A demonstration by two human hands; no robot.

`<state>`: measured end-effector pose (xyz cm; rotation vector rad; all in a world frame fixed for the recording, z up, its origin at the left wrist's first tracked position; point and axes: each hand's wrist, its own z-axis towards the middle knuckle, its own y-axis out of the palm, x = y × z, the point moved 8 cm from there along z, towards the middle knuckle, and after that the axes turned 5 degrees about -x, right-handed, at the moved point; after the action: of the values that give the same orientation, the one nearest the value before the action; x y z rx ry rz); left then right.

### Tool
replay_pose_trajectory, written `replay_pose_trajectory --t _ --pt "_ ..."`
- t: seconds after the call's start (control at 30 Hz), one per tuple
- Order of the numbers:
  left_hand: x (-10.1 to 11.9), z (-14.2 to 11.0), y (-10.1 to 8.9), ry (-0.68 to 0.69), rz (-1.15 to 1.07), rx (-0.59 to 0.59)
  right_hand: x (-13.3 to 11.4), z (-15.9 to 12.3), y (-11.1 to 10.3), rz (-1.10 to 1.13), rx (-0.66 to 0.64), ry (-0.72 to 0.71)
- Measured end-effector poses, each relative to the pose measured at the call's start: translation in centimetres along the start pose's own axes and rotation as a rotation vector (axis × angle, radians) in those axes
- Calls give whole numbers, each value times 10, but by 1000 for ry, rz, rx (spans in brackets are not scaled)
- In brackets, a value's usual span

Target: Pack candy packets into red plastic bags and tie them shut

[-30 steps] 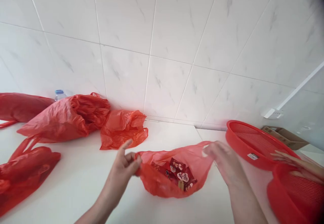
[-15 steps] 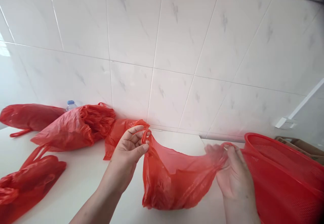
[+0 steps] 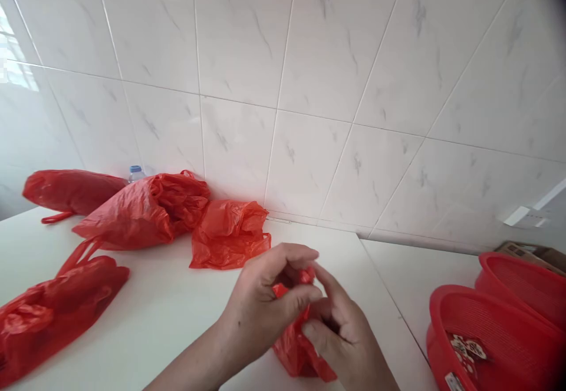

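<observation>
My left hand [image 3: 269, 293] and my right hand [image 3: 342, 332] meet over a red plastic bag [image 3: 294, 350] above the white table. The fingers of both are curled round its gathered top, and a small twist of red plastic pokes up between them. Below the hands the body of the bag hangs bunched and narrow; much of it is hidden behind the fingers. Just beyond my left hand lies another crumpled red plastic bag [image 3: 230, 235], flat and loose.
Filled red bags [image 3: 141, 211] lie along the tiled wall, with a blue-capped bottle [image 3: 135, 173] behind them. A further red bag [image 3: 66, 308] lies at front left. Red plastic baskets [image 3: 499, 326] stand at the right, the nearer one holding small patterned pieces. The white table [image 3: 177, 320] shows a seam.
My hands have come together from holding the bag's two sides apart, and its top is now gathered between them. The view has shifted, bringing a second basket into clear sight.
</observation>
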<state>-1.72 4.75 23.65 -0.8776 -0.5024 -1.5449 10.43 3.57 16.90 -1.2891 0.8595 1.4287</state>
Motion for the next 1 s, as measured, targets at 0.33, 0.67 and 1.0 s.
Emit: replay_pose_trajectory --t 0.33,0.67,1.0 --pt "-20 -17 28 127 406 -284 18 15 -18 122 112 92" --pt "-77 -17 7 -227 272 -71 21 21 -29 -9 -188 -22" --pt "-97 -28 20 -452 186 -157 32 30 -56 -498 228 202"
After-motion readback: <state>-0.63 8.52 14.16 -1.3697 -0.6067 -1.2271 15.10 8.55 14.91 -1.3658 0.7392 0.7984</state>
